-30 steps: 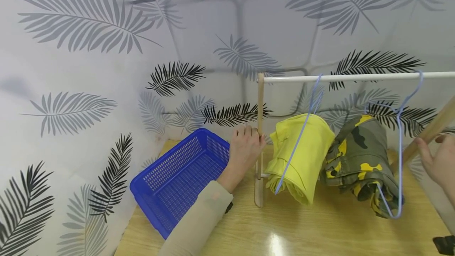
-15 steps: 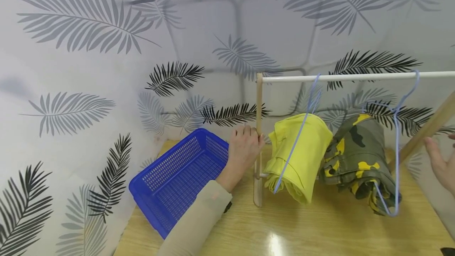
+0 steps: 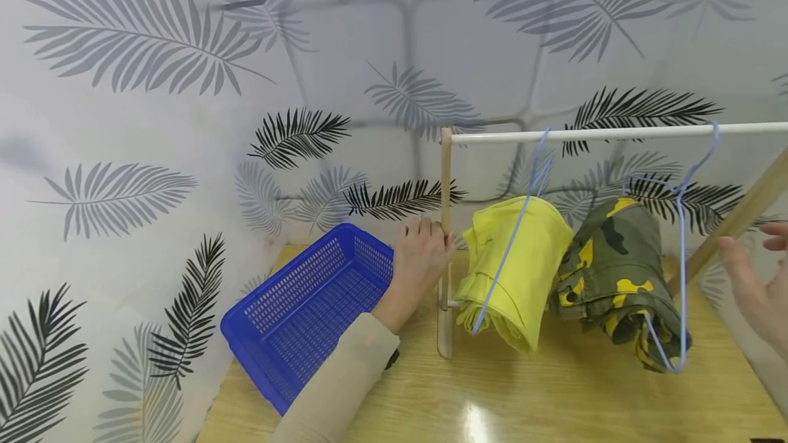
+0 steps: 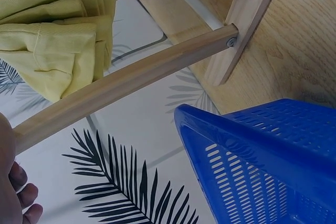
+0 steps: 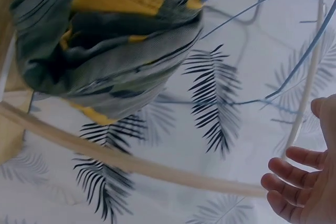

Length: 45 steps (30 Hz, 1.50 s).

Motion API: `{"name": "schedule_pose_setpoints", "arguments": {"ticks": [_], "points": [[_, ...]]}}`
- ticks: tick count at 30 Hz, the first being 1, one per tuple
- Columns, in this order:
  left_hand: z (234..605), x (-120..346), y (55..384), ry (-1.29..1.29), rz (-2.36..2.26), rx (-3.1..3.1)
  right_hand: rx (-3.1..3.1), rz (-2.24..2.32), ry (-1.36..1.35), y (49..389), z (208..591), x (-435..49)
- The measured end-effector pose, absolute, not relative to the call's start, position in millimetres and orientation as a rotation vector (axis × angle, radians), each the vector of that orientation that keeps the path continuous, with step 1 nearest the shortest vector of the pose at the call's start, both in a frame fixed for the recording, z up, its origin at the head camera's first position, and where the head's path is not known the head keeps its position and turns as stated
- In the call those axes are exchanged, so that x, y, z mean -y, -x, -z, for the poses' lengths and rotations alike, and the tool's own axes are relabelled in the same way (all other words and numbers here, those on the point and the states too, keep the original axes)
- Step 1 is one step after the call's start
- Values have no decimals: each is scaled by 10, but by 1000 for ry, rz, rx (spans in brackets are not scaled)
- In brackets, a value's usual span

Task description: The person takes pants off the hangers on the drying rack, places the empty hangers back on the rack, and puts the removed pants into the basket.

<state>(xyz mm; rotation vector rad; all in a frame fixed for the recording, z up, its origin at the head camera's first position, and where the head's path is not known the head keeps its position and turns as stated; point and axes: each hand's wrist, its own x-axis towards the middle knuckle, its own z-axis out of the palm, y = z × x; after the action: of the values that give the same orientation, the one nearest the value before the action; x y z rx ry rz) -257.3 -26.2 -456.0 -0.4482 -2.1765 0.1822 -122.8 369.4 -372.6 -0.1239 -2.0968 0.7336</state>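
My left hand (image 3: 418, 258) grips the left wooden post (image 3: 446, 176) of a small clothes rack. In the right wrist view, my right hand (image 5: 302, 184) has its fingers spread and loosely bent, holding nothing, close to the right wooden post (image 5: 152, 165). Between the posts runs a white rail (image 3: 622, 134). A folded yellow garment (image 3: 520, 265) hangs from it on a blue hanger (image 3: 505, 262). To its right, a rolled camouflage garment (image 3: 615, 251) with yellow patches hangs on a second blue hanger (image 3: 682, 258), whose lower end sticks out from the cloth.
A blue perforated basket (image 3: 246, 351) stands at an angle on the wooden table (image 3: 492, 395), left of the rack. Behind everything is a pale wall (image 3: 345, 53) with leaf prints. The rack's left foot (image 3: 444, 337) rests on the tabletop.
My right hand has come away from the right post and its fingers have opened out. The left hand keeps its place on the left post. The head view has shifted slightly.
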Motion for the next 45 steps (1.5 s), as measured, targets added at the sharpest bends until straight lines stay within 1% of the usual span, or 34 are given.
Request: {"name": "schedule_pose_setpoints", "arguments": {"ticks": [4, 7, 14, 20, 23, 26, 34, 45], "points": [[4563, 265, 2576, 449, -179, 2174, 2098, -792, 22, 1145, 3669, -3504], [4567, 265, 2575, 448, -176, 2175, 2120, -790, 11, 1074, 3624, -3369], [4570, 257, 2585, 427, -174, 2150, 2162, -630, -77, 995, 3516, -3137], [4566, 257, 2586, 419, -178, 2132, 2253, -574, 32, 904, 3465, -2912], [4565, 260, 2578, 422, -179, 2130, 2258, -557, 16, 884, 3475, -2798], [4562, 259, 2574, 426, -175, 2131, 2217, -532, -51, 896, 3511, -2698], [4565, 264, 2589, 429, -189, 2127, 2252, -542, -87, 925, 3611, -2406], [4582, 251, 2590, 421, -186, 2136, 2322, -492, -229, 1158, 3791, -2045]]}}
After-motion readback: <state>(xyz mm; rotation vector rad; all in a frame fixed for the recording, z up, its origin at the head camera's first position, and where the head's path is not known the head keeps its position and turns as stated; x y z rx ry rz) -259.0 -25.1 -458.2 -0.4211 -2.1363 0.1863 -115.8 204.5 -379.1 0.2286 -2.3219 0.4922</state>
